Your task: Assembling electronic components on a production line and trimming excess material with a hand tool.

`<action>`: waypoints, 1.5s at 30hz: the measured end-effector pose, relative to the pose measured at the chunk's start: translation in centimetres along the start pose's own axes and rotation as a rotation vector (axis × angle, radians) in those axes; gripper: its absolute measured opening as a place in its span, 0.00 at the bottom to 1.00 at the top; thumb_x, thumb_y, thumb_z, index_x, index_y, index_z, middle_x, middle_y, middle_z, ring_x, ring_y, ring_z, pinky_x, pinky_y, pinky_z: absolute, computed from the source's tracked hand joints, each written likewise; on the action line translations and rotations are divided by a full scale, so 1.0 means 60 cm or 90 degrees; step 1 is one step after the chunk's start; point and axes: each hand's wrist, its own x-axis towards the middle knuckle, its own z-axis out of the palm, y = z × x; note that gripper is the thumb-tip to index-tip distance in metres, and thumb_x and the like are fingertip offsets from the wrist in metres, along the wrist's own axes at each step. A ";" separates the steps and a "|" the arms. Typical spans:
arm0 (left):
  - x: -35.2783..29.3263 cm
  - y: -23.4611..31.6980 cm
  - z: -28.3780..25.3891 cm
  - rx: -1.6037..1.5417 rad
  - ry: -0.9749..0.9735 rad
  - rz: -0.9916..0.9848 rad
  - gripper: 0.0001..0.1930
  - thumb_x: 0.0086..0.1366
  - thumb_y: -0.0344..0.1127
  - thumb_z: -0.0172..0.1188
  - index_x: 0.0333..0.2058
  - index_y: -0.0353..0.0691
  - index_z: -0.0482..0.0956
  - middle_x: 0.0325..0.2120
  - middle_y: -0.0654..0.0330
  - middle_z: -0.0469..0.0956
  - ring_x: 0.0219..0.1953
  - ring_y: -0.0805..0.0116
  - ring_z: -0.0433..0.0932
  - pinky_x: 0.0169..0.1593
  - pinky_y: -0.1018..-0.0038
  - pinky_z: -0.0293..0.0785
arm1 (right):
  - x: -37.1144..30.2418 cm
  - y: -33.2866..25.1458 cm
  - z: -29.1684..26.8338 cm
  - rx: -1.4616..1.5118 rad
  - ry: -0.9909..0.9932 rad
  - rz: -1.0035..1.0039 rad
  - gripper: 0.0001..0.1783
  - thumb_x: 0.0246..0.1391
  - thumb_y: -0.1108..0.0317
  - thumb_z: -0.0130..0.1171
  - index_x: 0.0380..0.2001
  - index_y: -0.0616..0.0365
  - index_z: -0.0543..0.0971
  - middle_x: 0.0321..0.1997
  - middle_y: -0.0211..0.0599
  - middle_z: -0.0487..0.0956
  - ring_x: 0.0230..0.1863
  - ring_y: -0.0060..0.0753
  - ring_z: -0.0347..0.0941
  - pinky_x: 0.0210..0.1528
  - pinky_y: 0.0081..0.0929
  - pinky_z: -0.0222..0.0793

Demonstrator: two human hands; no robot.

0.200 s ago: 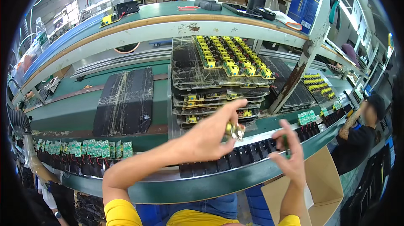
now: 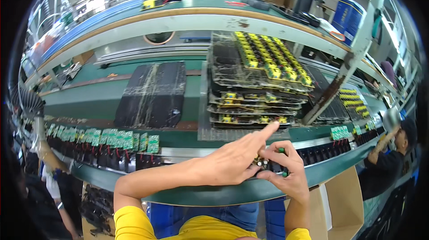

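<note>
In front of me, above the line of black housings, both hands come together. My left hand point(image 2: 239, 159), index finger stretched out, is closed on a small circuit board point(image 2: 262, 162) with silver round components, mostly hidden by its fingers. My right hand point(image 2: 288, 171) curls around the board's right side, thumb and fingers bent. A small green item point(image 2: 281, 150) shows between its fingers; its kind cannot be made out. Beneath lies a row of black plastic housings point(image 2: 319, 152) on the rail. Farther back stands a stack of black trays point(image 2: 225, 68) carrying yellow-and-black boards point(image 2: 273, 57).
Green boards wired to housings point(image 2: 111, 138) line the left of the rail; more green boards point(image 2: 339, 133) stand at right. A black sheet point(image 2: 152, 95) lies on the bench. A rusty post point(image 2: 333, 89) rises at right. An open carton point(image 2: 344, 200) and a co-worker point(image 2: 386, 159) are at lower right.
My right hand has moved left and my left hand slightly right, so they meet at the board. The view has shifted, with the bench appearing farther right.
</note>
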 end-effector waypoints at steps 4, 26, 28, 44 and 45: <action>-0.033 0.023 -0.015 0.079 0.046 0.048 0.44 0.69 0.23 0.67 0.82 0.42 0.62 0.52 0.51 0.77 0.45 0.55 0.81 0.50 0.63 0.82 | -0.005 0.001 0.038 0.047 0.026 -0.002 0.19 0.49 0.77 0.85 0.47 0.56 0.96 0.53 0.37 0.82 0.49 0.36 0.78 0.50 0.37 0.77; -0.119 -0.007 0.016 -0.415 0.070 -0.161 0.08 0.86 0.36 0.65 0.50 0.38 0.79 0.39 0.59 0.81 0.37 0.73 0.76 0.42 0.75 0.75 | -0.029 0.019 0.143 0.321 0.191 0.059 0.08 0.59 0.77 0.80 0.41 0.60 0.93 0.55 0.44 0.81 0.49 0.35 0.77 0.49 0.28 0.75; -0.115 0.029 -0.020 -0.611 0.047 -0.364 0.06 0.83 0.32 0.67 0.50 0.37 0.81 0.35 0.61 0.84 0.32 0.74 0.78 0.40 0.78 0.79 | -0.044 0.009 0.150 0.438 0.190 0.077 0.08 0.59 0.77 0.80 0.42 0.60 0.93 0.55 0.43 0.81 0.48 0.35 0.77 0.49 0.28 0.75; -0.142 -0.076 -0.091 0.131 -0.096 -0.442 0.03 0.70 0.25 0.72 0.41 0.34 0.88 0.37 0.62 0.89 0.36 0.69 0.79 0.47 0.72 0.76 | -0.080 0.029 0.228 -0.346 -0.015 0.042 0.15 0.55 0.66 0.84 0.46 0.50 0.96 0.51 0.30 0.82 0.42 0.35 0.74 0.46 0.33 0.77; -0.143 -0.081 -0.087 0.131 -0.084 -0.435 0.03 0.69 0.26 0.72 0.40 0.33 0.88 0.37 0.60 0.89 0.35 0.67 0.80 0.46 0.71 0.77 | -0.081 0.033 0.231 -0.356 -0.013 0.037 0.15 0.55 0.66 0.84 0.46 0.50 0.96 0.51 0.30 0.82 0.42 0.35 0.74 0.46 0.33 0.76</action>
